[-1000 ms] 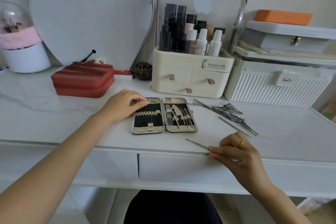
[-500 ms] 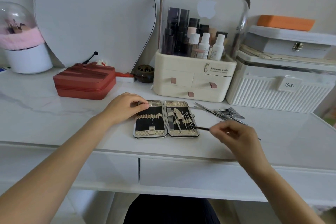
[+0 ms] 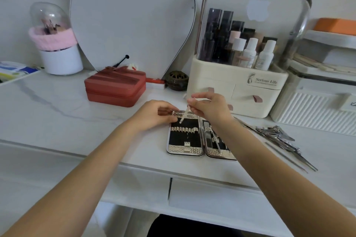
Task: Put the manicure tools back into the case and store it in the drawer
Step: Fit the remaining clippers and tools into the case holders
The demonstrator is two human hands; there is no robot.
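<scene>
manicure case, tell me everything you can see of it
The manicure case lies open flat near the front edge of the white desk, two hinged halves with shiny, textured silver rims and black lining. The left half's loops look mostly empty; the right half holds a few metal tools. The left hand grips its far left corner, while the right hand pinches a slim tool above it.

silver-edged black-lined case [image 3: 185,141], red pouch [image 3: 115,88]

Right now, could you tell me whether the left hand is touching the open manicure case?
Touching. The head view shows the left hand with its fingers curled onto the top-left corner of the manicure case.
</scene>
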